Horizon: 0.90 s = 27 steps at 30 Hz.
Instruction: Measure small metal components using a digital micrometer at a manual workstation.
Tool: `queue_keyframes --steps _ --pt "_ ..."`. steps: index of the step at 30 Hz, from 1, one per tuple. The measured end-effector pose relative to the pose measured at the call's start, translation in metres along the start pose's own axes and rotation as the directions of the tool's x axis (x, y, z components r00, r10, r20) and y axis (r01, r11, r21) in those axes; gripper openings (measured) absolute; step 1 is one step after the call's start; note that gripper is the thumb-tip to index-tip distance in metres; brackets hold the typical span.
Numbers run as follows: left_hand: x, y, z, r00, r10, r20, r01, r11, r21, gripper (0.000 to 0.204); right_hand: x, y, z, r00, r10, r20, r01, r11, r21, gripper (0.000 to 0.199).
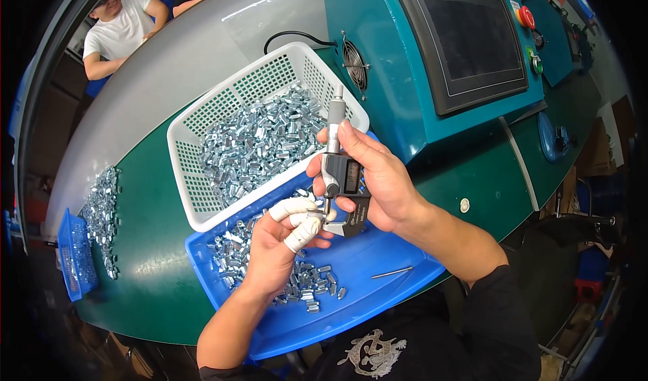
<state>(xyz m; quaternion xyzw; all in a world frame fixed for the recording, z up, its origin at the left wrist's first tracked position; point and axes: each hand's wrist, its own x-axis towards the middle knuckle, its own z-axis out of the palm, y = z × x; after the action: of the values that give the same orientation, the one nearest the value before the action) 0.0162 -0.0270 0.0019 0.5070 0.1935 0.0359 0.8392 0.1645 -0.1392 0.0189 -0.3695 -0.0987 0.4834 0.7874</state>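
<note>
over blue tray (378,293), hands grip micrometer (341,178) (w/ small part).

I can't make out the small part pinched between my left hand (273,246)'s white-taped fingertips (305,229) at the grey digital micrometer (342,178); it's too small. My right hand (374,175) covers the back of that micrometer's frame, and its display digits are too fine for me to tell. Below the micrometer, my left hand and forearm hide part of the silver metal pieces in the blue plastic tray (364,273), whose near edge disappears behind my dark shirt (405,340).
</note>
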Motion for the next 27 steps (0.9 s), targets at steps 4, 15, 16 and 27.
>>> queue_keyframes --steps 4,15,16,27 --pt "0.0002 -0.0002 0.0004 1.000 0.026 -0.006 -0.025 1.000 0.017 0.023 -0.0001 0.0005 -0.0001 1.000 -0.002 -0.007 0.002 1.000 -0.004 0.037" --pt "-0.0016 -0.0008 0.0014 0.996 0.081 -0.021 -0.079 0.992 0.098 0.027 -0.0017 0.0004 0.0012 0.999 -0.011 -0.031 0.007 0.994 -0.107 0.042" --pt "-0.0014 -0.0003 0.0013 0.998 0.052 -0.024 -0.050 0.996 0.075 0.027 -0.0019 0.0001 0.0012 0.999 -0.007 -0.038 0.004 0.995 -0.101 0.044" --pt "-0.0036 0.0023 0.0018 0.999 0.037 0.028 -0.037 0.999 0.010 0.024 -0.0026 0.0003 0.0019 0.999 -0.014 -0.035 0.013 0.999 -0.044 0.044"
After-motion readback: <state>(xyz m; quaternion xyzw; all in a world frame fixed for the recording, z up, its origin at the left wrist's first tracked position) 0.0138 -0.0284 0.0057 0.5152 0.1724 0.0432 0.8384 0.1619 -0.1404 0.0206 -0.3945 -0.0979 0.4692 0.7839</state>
